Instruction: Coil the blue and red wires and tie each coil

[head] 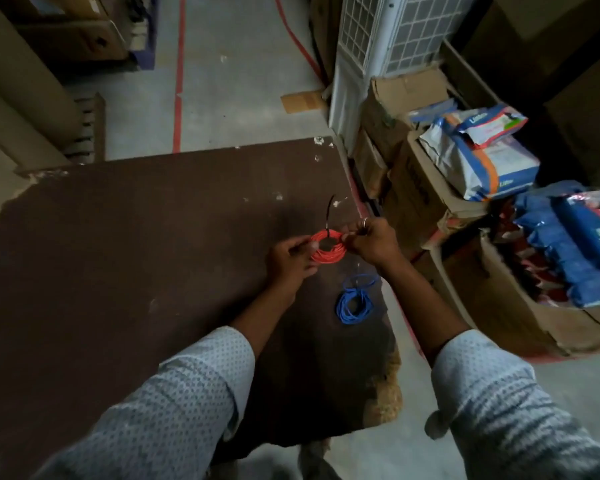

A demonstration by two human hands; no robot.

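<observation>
A red wire coil [327, 255] is held just above the dark brown table [136, 258]. My left hand [288, 261] grips its left side. My right hand [368, 240] pinches its right side, fingers closed on the coil; a ring shows on one finger. A black tie [329, 214] is wrapped on the top of the red coil and its tail sticks up and away from me. The blue wire coil [354, 304] lies flat on the table near its right edge, below my right forearm, with a loose loop at its far side.
Cardboard boxes [426, 188] with blue and white packets [482, 161] stand close along the table's right edge. A white grilled unit [388, 36] stands behind them. The table's near right corner [385, 393] is chipped. Concrete floor with red lines lies beyond.
</observation>
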